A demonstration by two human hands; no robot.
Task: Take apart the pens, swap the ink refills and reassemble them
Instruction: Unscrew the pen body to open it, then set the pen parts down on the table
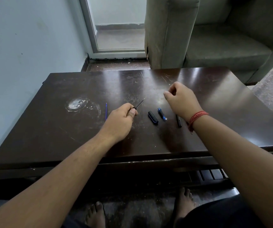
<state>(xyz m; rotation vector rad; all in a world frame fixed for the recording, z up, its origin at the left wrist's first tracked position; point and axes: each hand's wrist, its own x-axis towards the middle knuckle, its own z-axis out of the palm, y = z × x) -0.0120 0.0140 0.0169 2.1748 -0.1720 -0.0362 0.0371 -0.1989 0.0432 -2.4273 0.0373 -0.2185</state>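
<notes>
Now | left grip (124,114) pinches black refill (140,103) | tip beyond fingers

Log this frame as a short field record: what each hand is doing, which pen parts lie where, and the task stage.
left hand: closed around a black pen part, thin refill tip sticking out
right hand: loosely curled above the table; nothing seen in it
blue refill: lying alone, left of the left hand
black cap: between the hands
blue-tipped piece: right of the cap
dark barrel piece: beside the right wrist
stage: pens apart, not reassembled
</notes>
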